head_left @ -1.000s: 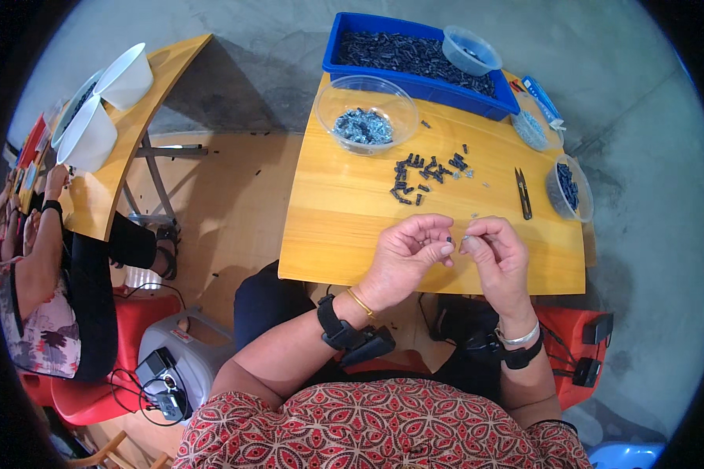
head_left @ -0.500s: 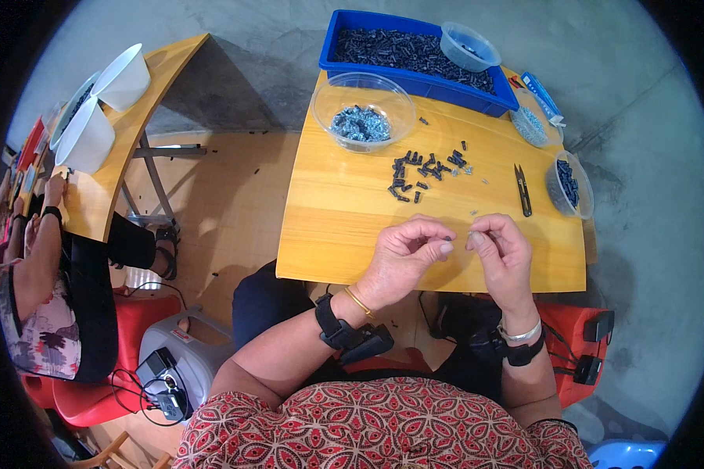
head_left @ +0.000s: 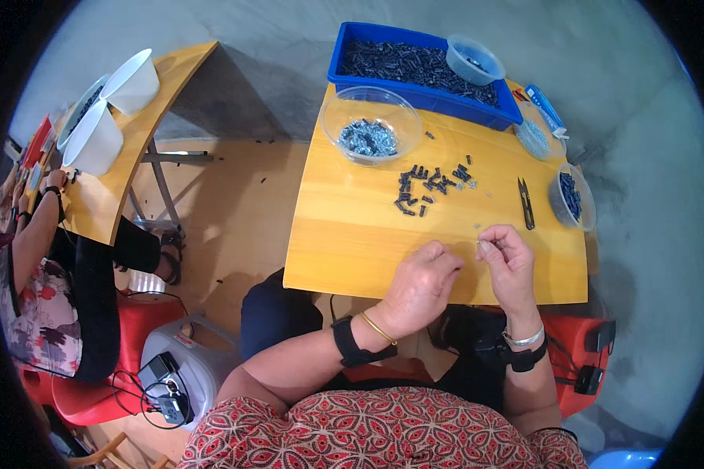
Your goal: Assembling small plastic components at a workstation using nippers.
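Observation:
Above the near part of the yellow table (head_left: 344, 258), my left hand (head_left: 424, 283) is closed, its back turned up, so whatever its fingertips hold is hidden. Close by on the right, my right hand (head_left: 510, 262) pinches thumb against forefinger; anything between them is too small to name. A small gap separates the two hands. Just beyond them lies a loose pile of short black plastic pieces (head_left: 426, 186), with a few tiny silvery bits (head_left: 472, 185) beside it. Thread snips (head_left: 526, 205) with black handles lie to the right of the pile.
At the back, a blue tray (head_left: 426, 95) full of black pieces carries a clear tub (head_left: 475, 61). Left of the pile stands a clear bowl (head_left: 370, 125) of shiny metal parts. Another tub (head_left: 572, 197) sits at the right edge. A co-worker (head_left: 35, 258) sits at another table, left.
My left hand has turned over, palm down, and the small dark piece at its fingertips no longer shows. My right hand keeps its pinch. The whole view has shifted slightly.

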Tool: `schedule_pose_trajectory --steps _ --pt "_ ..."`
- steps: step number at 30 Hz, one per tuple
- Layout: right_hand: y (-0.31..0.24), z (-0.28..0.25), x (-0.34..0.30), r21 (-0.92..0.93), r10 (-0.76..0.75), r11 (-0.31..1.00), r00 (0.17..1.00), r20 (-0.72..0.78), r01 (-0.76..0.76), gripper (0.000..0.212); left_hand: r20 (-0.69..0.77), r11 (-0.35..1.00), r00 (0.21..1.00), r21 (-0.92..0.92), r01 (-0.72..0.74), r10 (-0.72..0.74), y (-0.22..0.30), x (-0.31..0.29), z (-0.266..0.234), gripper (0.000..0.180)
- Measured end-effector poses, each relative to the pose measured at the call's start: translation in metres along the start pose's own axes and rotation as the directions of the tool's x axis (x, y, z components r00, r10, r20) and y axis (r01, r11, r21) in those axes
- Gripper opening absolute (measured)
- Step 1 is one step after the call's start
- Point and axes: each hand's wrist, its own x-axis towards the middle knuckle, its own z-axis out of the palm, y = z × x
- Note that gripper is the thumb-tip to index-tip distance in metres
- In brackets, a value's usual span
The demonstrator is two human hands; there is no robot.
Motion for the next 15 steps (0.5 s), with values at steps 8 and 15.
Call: schedule_pose_trajectory --steps 8,15 --pt "0.003 0.017 -0.013 0.008 0.063 0.998 0.997 0.054 -0.064 0.006 0.049 0.819 0.999 0.574 -0.011 -0.022 -0.011 0.01 -0.015 0.008" --pt "0.02 0.03 -0.028 0.082 0.004 0.997 1.0 -0.016 -0.003 0.006 -0.029 0.878 0.999 0.479 -0.01 0.028 -0.011 0.012 -0.01 0.016"
